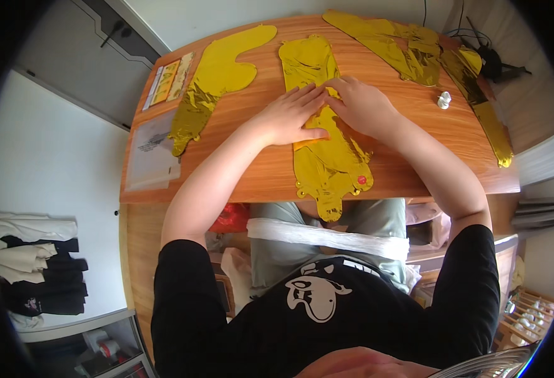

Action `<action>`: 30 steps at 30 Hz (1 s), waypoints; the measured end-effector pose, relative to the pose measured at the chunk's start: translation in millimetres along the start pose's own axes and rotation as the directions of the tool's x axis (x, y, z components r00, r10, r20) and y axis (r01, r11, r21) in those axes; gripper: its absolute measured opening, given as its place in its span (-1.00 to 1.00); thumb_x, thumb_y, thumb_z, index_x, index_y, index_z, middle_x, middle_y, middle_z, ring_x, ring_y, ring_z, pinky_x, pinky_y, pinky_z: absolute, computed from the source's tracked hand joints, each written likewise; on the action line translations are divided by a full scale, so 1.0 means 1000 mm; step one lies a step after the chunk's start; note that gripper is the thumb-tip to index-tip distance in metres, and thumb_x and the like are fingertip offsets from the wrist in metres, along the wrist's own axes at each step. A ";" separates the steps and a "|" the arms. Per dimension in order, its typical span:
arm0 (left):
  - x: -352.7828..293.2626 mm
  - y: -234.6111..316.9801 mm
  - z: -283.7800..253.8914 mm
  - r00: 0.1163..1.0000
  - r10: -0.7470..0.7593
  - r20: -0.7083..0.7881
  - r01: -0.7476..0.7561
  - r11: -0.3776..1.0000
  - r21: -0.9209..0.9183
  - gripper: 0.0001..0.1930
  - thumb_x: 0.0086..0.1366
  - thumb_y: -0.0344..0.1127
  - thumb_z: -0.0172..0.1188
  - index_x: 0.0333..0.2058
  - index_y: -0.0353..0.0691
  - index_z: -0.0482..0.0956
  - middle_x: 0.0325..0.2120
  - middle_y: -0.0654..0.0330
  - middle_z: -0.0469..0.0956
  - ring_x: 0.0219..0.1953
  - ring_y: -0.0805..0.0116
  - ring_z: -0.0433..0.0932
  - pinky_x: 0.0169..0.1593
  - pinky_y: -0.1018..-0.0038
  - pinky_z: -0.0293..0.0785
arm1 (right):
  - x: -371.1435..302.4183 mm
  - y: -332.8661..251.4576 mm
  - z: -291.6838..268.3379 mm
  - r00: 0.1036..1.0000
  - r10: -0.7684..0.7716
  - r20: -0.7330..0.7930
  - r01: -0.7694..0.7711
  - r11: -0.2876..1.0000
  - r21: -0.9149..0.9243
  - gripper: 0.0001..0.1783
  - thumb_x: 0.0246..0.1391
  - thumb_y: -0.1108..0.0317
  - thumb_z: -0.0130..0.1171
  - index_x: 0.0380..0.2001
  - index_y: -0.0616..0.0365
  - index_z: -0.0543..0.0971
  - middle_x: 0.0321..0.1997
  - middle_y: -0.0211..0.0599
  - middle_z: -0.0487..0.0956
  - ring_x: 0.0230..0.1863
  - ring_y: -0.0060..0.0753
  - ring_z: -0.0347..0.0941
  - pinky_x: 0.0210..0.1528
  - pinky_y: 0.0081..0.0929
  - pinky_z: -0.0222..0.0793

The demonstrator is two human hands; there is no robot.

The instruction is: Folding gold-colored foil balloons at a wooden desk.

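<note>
A deflated gold foil balloon [327, 164] lies flat and creased on the wooden table, its narrow near end hanging past the front edge. A small red round spot [361, 180] marks its lower right part. My left hand [293, 116] rests palm down on its middle, fingers stretched and thumb apart. Against the balloon's right side, my right hand [362, 107] has bent fingers closed at the foil, close to my left fingertips. Flat to the left is another gold foil balloon [220, 72]. More gold foil balloons [396, 47] lie at the far right.
The wooden table [409, 164] also holds a clear plastic sleeve [151, 151], a printed card [167, 82] and a small crumpled white piece [444, 99]. A black object with cables [490, 62] stands at the far right corner. A white plastic strip [327, 239] crosses my lap.
</note>
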State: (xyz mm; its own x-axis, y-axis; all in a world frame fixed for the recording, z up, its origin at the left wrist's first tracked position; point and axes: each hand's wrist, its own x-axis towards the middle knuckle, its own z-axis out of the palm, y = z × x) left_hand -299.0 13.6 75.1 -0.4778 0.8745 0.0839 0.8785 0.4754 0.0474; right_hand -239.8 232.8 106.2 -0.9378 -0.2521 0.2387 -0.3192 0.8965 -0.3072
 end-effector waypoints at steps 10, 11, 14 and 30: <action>-0.002 -0.004 0.006 1.000 -0.013 0.020 0.013 1.000 -0.016 0.09 0.29 0.47 0.09 0.50 -0.26 0.01 0.53 -0.05 -0.02 0.57 0.00 -0.08 0.56 0.17 -0.08 | -0.036 0.029 -0.041 0.945 -0.190 0.267 0.056 0.897 0.438 -0.57 0.17 0.55 0.17 0.13 0.14 0.61 0.15 -0.04 0.61 0.16 -0.06 0.55 0.09 -0.26 0.53; -0.003 -0.004 0.006 1.000 -0.012 0.013 0.012 1.000 -0.025 0.09 0.29 0.47 0.09 0.50 -0.26 0.01 0.53 -0.05 -0.02 0.57 0.00 -0.08 0.56 0.17 -0.08 | -0.043 0.034 -0.042 0.943 -0.186 0.275 0.052 0.901 0.430 -0.57 0.17 0.55 0.17 0.13 0.14 0.61 0.15 -0.04 0.61 0.16 -0.06 0.55 0.09 -0.26 0.53; -0.003 -0.004 0.006 0.999 -0.028 0.025 0.028 0.999 -0.025 0.12 0.27 0.53 0.04 0.51 -0.25 -0.01 0.54 -0.04 -0.04 0.58 0.02 -0.10 0.57 0.19 -0.09 | -0.060 0.037 -0.042 0.892 -0.386 0.234 0.269 0.871 0.410 -0.51 0.00 0.70 0.20 0.03 0.15 0.67 0.17 -0.05 0.61 0.17 -0.02 0.55 0.10 -0.24 0.54; -0.002 -0.007 0.010 0.999 -0.035 -0.010 0.034 0.997 -0.072 -0.05 0.49 0.34 -0.15 0.52 -0.31 -0.15 0.50 -0.11 0.04 0.56 0.00 -0.03 0.56 0.19 -0.05 | -0.044 -0.020 -0.029 0.868 -0.479 0.132 0.469 0.878 0.100 -0.66 0.05 0.51 0.34 -0.07 0.02 0.68 0.31 -0.15 0.50 0.29 0.02 0.38 0.34 -0.09 0.30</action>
State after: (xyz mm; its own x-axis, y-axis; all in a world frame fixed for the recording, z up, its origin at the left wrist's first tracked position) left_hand -304.1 9.4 64.7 -0.5079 0.8565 0.0925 0.8595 0.4966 0.1212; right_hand -188.1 236.1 128.5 -0.6791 -0.6962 0.2327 -0.7336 0.6321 -0.2495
